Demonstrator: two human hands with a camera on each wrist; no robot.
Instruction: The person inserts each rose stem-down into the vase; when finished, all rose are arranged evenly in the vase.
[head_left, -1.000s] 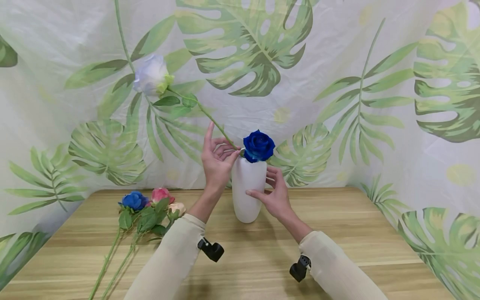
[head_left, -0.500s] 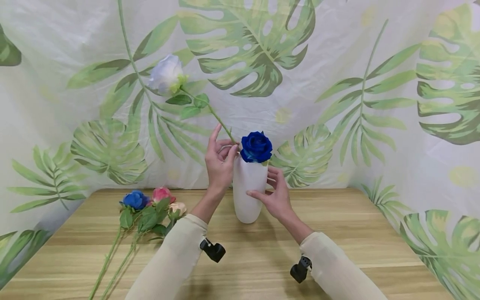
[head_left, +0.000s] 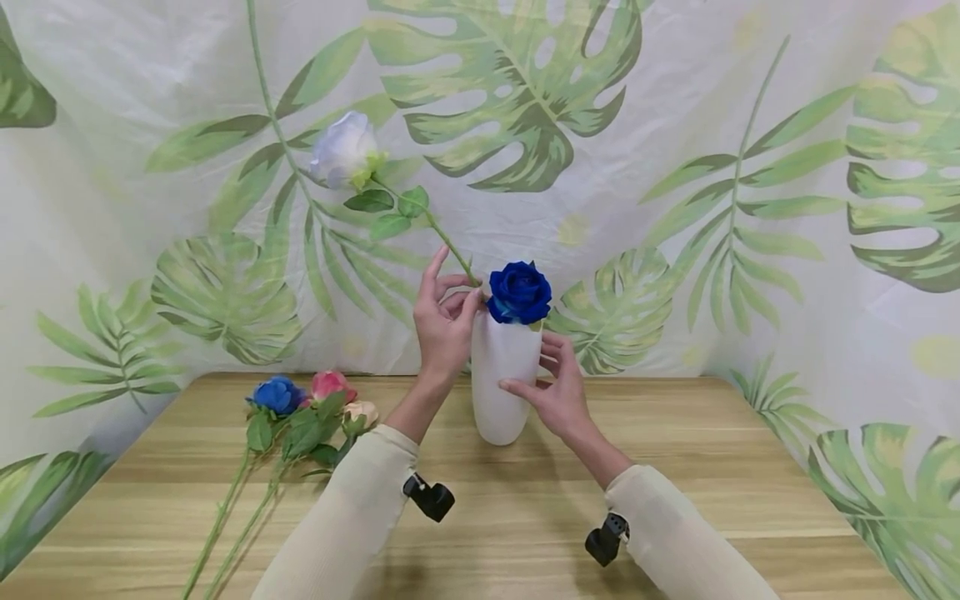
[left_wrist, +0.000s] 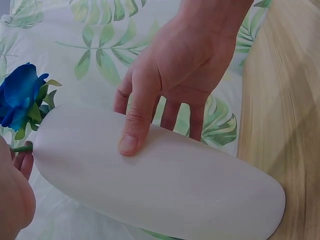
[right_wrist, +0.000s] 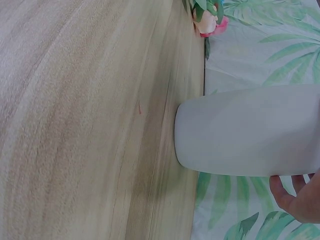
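A white vase [head_left: 506, 383] stands upright on the table, a blue rose [head_left: 519, 293] showing above its mouth. My right hand [head_left: 558, 387] holds the vase from the right; in the left wrist view its thumb [left_wrist: 134, 132] lies against the vase wall. At the left of the mouth, my left hand [head_left: 442, 329] pinches the stem of a pale white rose [head_left: 345, 152] between thumb and finger, the index finger pointing up. That rose leans up and left, and its stem's lower end is hidden behind the hand and vase.
On the table's left lie several flowers: a blue one [head_left: 277, 395], a pink one [head_left: 332, 386] and a peach one [head_left: 362, 412], with stems towards the front edge. Behind the wooden table [head_left: 517, 517] hangs a leaf-patterned cloth [head_left: 660, 108].
The white rose has swung right and its bloom is closer to the vase. My left hand has shifted slightly with the stem at the mouth. My right hand keeps its hold on the vase.
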